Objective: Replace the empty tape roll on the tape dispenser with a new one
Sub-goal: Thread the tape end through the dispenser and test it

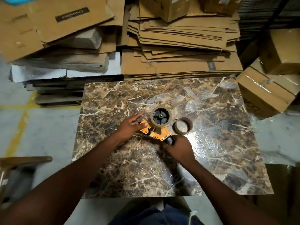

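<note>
Since a brown roll (160,118) already sits on the black hub of the dispenser (155,132), and a thin cardboard core (183,125) lies on the table (219,143) just to its right, the swap looks mostly done. What seems left is threading the tape end through the front. Right hand (178,147) is clenched round the black handle. Left hand (129,127) pinches the orange front end, thumb on top, forefinger held out straight
</note>
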`<state>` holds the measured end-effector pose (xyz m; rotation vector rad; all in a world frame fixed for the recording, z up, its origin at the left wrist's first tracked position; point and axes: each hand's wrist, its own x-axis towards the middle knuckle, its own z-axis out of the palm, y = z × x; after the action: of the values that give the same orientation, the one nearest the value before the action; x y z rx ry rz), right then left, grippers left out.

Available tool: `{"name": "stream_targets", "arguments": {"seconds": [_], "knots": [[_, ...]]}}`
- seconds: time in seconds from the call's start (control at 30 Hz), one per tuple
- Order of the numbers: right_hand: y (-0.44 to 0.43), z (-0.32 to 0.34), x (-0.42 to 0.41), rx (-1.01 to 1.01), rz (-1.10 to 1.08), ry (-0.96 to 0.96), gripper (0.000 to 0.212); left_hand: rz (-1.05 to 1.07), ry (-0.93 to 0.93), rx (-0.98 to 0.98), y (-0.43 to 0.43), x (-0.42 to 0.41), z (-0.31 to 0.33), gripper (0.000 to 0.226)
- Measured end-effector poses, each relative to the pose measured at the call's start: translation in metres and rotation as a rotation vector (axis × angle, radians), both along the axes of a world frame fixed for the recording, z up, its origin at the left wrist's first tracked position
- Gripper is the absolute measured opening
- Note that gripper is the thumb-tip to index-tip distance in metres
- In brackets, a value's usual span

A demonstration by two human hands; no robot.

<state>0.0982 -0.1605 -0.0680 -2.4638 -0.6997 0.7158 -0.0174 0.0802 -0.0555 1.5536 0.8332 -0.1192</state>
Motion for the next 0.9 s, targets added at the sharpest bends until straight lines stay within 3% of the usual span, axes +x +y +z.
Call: {"name": "stream_targets", "arguments": {"seconds": [0.13, 0.23, 0.43, 0.6, 0.73, 0.9], "knots": [[-0.001, -0.016, -0.007, -0.035, 0.074, -0.059, 0.033, 0.051, 0.109, 0.004, -0.002, -0.017, -0.019, 0.078], [-0.006, -0.025, -0.015, -0.05, 0.119, -0.068, 0.043, 0.045, 0.194, -0.005, -0.004, -0.026, -0.034, 0.075], [-0.012, -0.04, -0.016, -0.144, 0.233, -0.151, 0.039, 0.01, 0.206, 0.026, -0.017, -0.024, -0.029, 0.076], [-0.013, -0.036, -0.014, -0.183, 0.343, -0.27, 0.049, -0.125, 0.294, 0.244, -0.012, -0.029, -0.029, 0.088], [-0.014, -0.027, -0.009, -0.146, 0.355, -0.333, 0.062, -0.301, 0.287, 0.633, -0.015, -0.027, -0.02, 0.095], [-0.008, -0.011, 0.006, -0.146, 0.471, -0.359, 0.071, -0.404, 0.276, 0.973, -0.023, -0.01, 0.001, 0.089]]}}
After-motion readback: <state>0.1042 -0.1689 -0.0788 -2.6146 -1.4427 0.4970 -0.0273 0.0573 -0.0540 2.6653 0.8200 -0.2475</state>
